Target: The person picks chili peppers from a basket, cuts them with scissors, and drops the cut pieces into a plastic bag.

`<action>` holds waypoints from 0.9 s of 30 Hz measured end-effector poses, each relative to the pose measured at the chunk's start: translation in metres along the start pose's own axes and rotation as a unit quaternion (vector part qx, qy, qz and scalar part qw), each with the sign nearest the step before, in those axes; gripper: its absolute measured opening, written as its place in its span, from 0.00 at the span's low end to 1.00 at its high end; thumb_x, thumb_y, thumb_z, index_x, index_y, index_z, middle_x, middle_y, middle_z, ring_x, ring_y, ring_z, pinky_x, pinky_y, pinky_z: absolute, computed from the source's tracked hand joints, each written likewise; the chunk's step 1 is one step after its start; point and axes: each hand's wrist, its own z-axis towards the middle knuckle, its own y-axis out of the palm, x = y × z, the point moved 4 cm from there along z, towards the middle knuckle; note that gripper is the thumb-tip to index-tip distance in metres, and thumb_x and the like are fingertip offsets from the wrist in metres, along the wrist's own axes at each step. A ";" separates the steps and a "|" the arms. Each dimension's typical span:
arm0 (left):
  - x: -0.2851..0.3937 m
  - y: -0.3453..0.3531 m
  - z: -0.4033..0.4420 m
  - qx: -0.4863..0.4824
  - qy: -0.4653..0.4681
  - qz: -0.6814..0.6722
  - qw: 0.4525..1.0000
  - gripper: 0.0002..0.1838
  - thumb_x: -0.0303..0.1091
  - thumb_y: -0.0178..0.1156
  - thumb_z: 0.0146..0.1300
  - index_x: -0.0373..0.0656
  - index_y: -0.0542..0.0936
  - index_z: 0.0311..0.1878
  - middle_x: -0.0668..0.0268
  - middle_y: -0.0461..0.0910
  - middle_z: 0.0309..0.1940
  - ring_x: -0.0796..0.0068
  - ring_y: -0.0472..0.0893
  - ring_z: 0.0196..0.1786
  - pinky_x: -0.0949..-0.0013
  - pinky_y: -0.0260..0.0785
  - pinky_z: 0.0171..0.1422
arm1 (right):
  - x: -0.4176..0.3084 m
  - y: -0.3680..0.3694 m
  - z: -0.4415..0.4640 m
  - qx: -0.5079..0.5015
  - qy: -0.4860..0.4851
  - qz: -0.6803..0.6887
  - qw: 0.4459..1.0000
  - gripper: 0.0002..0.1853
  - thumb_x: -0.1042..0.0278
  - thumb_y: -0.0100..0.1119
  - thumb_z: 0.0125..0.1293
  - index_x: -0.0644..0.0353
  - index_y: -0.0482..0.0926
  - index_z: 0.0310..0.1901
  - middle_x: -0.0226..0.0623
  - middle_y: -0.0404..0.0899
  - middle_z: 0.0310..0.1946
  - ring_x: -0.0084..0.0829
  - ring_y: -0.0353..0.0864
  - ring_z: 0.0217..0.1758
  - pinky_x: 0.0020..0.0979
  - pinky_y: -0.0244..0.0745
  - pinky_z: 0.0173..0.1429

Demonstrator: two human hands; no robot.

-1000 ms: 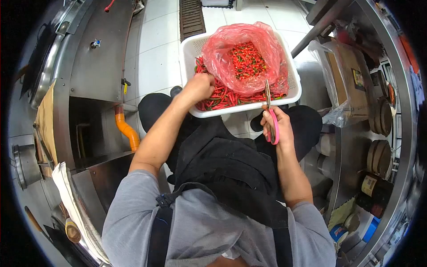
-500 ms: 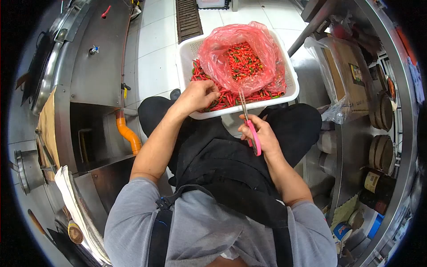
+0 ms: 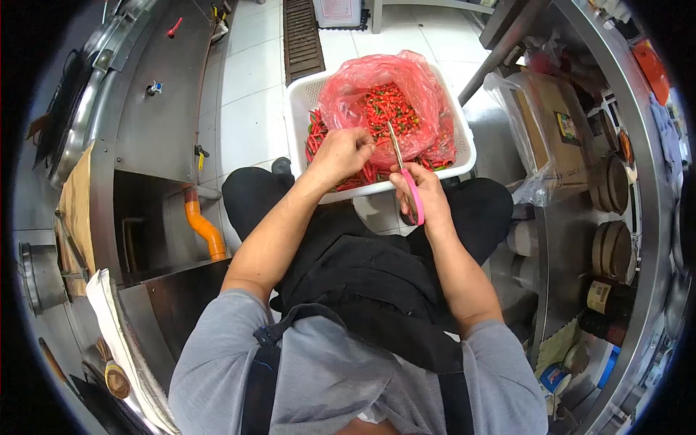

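Observation:
My left hand (image 3: pixel 341 155) hovers over the front left of a white plastic basket (image 3: pixel 357 192), its thumb and fingers pinched together. Whatever may be between the fingertips is too small to make out. Long red and green chilies (image 3: pixel 317 138) lie in the basket around a red plastic bag (image 3: pixel 341 90). Inside the open bag is a heap of chili pieces (image 3: pixel 391 105). With my right hand (image 3: pixel 429 194) I grip pink-handled scissors (image 3: pixel 415 203) at the basket's front rim. Their blades point away from me, over the bag's near side, and look almost closed.
Left of me stands a steel counter (image 3: pixel 156 94) with an orange pipe (image 3: pixel 203 230) beneath it. On the right, steel shelving holds a plastic-wrapped cardboard box (image 3: pixel 558 130) and round stacked items (image 3: pixel 611 250). A floor drain grate (image 3: pixel 301 40) runs beyond the basket across white tiles (image 3: pixel 250 109).
My left hand has moved right, toward the bag's near edge. The scissors have come up and forward, so their tips now lie over the bag's opening. The view has shifted slightly.

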 end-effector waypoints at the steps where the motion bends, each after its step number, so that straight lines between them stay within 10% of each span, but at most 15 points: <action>1: -0.003 0.001 0.002 0.002 0.002 0.000 1.000 0.08 0.32 0.62 0.58 0.38 0.84 0.36 0.53 0.84 0.28 0.57 0.85 0.33 0.60 0.76 0.41 | 0.006 -0.003 0.002 0.000 -0.005 0.005 1.000 0.23 0.58 0.69 0.61 0.66 0.76 0.50 0.31 0.76 0.23 0.19 0.70 0.14 0.22 0.64 0.17; 4: -0.008 0.001 0.003 0.023 -0.012 0.005 1.000 0.10 0.34 0.65 0.58 0.37 0.84 0.38 0.57 0.83 0.26 0.68 0.83 0.29 0.64 0.74 0.37 | 0.015 -0.007 -0.001 0.011 -0.009 -0.010 1.000 0.23 0.58 0.69 0.61 0.66 0.76 0.51 0.34 0.79 0.25 0.19 0.72 0.15 0.22 0.66 0.18; 13: 0.006 0.011 0.003 -0.017 0.047 -0.001 0.999 0.09 0.32 0.63 0.59 0.36 0.83 0.38 0.53 0.82 0.26 0.67 0.83 0.29 0.63 0.73 0.36 | 0.007 0.002 0.002 -0.008 -0.042 -0.035 0.998 0.25 0.58 0.71 0.60 0.66 0.76 0.53 0.34 0.79 0.27 0.22 0.75 0.20 0.24 0.71 0.25; 18: 0.002 0.013 0.006 0.028 0.068 0.017 0.997 0.07 0.30 0.62 0.57 0.36 0.82 0.34 0.49 0.82 0.27 0.50 0.83 0.34 0.53 0.74 0.41 | 0.006 -0.002 0.001 -0.009 0.013 -0.028 0.999 0.21 0.58 0.70 0.60 0.64 0.78 0.47 0.31 0.75 0.21 0.20 0.71 0.14 0.23 0.64 0.18; 27: 0.003 0.012 0.007 0.042 0.065 0.005 0.997 0.08 0.31 0.63 0.59 0.35 0.82 0.37 0.52 0.83 0.30 0.56 0.85 0.35 0.60 0.75 0.41 | 0.017 -0.002 -0.004 -0.007 -0.032 -0.042 0.999 0.20 0.60 0.65 0.65 0.65 0.76 0.52 0.33 0.79 0.24 0.22 0.76 0.16 0.22 0.68 0.19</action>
